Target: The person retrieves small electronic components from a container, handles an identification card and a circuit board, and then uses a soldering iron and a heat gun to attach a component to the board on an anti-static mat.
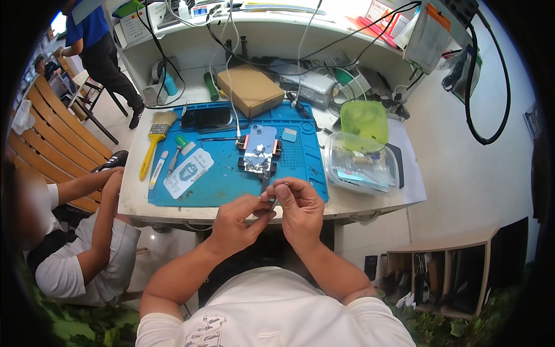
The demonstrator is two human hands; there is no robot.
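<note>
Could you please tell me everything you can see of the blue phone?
The blue phone lies back up, its camera bump at the upper left and a small pale emblem mid-back. The upper part is glossy light blue; the lower part is patchy dark and white, perhaps cracked glass. A black holder with reddish parts grips it at both sides, over the blue work mat. Its camera end points away from the person. Neither the left hand nor the right hand touches it.
</note>
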